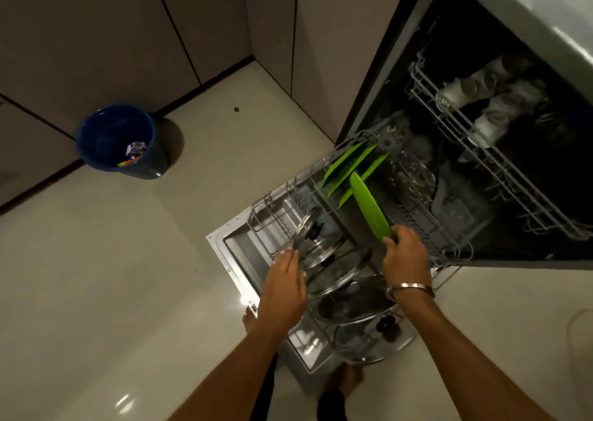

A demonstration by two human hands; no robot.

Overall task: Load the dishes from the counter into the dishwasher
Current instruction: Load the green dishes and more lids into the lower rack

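The dishwasher's lower rack (353,228) stood pulled out over the open door (237,253) before me, the upper rack (481,150) behind it to the right with cups (481,99) in it. 3 plates (349,167) stood on edge at the lower rack's far end. My right hand (406,257) held a 4th plate (369,210) just before them. My left hand (284,287) rested on the rack's left edge beside the pot lids (324,253). A bin (118,138) sat on the floor (128,276) far left.
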